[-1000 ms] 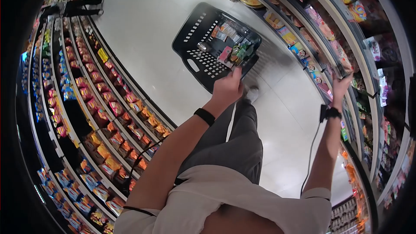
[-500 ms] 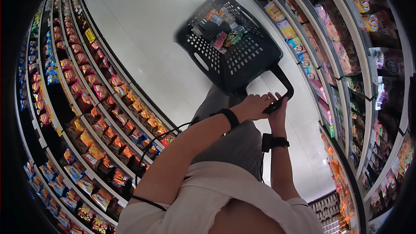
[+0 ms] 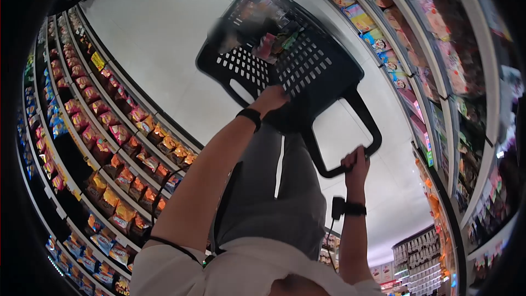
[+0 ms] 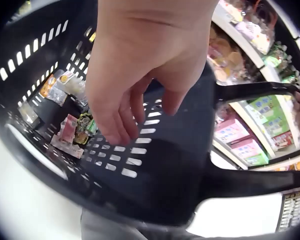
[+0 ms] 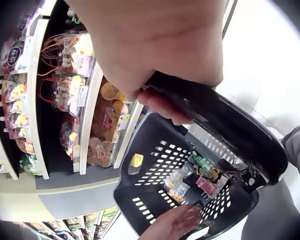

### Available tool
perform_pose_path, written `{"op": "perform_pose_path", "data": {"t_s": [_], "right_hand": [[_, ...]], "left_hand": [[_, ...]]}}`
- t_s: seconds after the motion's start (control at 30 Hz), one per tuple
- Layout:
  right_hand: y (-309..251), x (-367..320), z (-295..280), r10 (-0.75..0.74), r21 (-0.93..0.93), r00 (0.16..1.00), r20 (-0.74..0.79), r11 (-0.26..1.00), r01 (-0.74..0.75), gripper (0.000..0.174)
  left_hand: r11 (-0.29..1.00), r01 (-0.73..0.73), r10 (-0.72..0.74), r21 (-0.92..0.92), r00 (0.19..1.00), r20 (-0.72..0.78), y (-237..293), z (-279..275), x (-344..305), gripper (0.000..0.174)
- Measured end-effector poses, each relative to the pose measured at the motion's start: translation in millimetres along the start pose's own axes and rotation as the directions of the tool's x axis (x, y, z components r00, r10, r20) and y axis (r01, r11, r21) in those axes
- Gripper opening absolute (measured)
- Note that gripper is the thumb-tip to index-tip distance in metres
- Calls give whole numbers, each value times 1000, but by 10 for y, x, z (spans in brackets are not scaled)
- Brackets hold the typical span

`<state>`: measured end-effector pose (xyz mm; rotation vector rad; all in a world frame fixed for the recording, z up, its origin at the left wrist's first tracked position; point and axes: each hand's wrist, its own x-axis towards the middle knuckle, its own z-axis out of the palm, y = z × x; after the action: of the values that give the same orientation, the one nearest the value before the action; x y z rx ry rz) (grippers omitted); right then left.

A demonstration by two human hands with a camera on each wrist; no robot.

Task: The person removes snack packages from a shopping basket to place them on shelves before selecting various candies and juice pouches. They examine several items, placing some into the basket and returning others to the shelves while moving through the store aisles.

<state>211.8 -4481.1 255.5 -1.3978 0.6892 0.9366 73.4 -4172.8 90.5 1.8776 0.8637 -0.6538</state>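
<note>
We see a black slotted basket (image 3: 342, 71) in the aisle between two banks of shelves, ahead of the person's grey trousers (image 3: 257, 186). The right hand (image 3: 356, 164) grips its handle (image 3: 365, 118), fingers wrapped around the bar. The left hand (image 3: 271, 100) hangs at the basket's near side, fingers loosely bent and holding nothing; whether it touches the wall we cannot tell. Inside the basket we find a pink pack (image 4: 68, 129) just beside a green pack (image 4: 85, 127), with an orange packet (image 4: 50, 87) near them. On the person's left we note rows of orange bags (image 3: 123, 214); on the right, pink boxes (image 4: 232, 131) stand on a shelf.
</note>
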Motion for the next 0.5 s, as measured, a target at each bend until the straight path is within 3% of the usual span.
{"op": "perform_pose_path", "data": {"t_s": [0.07,0.1,0.13,0.2,0.23,0.27,0.3,0.33,0.37,0.4,0.43,0.5], "right_hand": [[23,10,-39,28,39,999,-45,999,-26,22],[23,30,-39,56,62,994,-99,997,-50,22],[82,81,-174,92,91,988,-125,993,-81,23],[103,112,-159,98,94,957,-272,993,-75,25],[96,147,-88,86,19,919,-385,996,-86,36],[155,140,-237,63,16,943,-327,998,-62,22],[172,178,-133,3,-42,918,-396,999,-21,29],[195,189,-172,-14,-49,930,-367,999,-4,27],[192,232,-220,-61,-124,970,-235,992,33,28],[48,219,-24,44,-8,972,-230,999,-47,27],[51,258,66,19,-82,965,-261,996,-42,30],[86,346,87,-5,-169,951,-308,984,-50,33]], "left_hand": [[994,28,-23,102,999,-49,-314,66,857,35],[997,53,-43,58,986,-160,-522,161,1257,34],[995,43,-50,91,996,70,-898,292,1869,39],[983,182,-181,-9,976,-124,-950,332,2379,52],[974,221,-226,-51,956,-185,-949,341,2611,57],[974,225,-214,22,949,-233,-988,386,2844,65],[968,234,-201,95,942,-270,-1054,490,3027,75],[967,238,-209,90,944,-255,-1185,614,3237,75],[935,258,-172,243,930,-325,-1308,685,3473,74],[879,279,-121,386,915,-386,-1430,783,3693,74],[881,278,-127,383,919,-374,-1548,875,3885,74],[848,410,-187,337,825,-533,-1676,979,4147,88]]}}
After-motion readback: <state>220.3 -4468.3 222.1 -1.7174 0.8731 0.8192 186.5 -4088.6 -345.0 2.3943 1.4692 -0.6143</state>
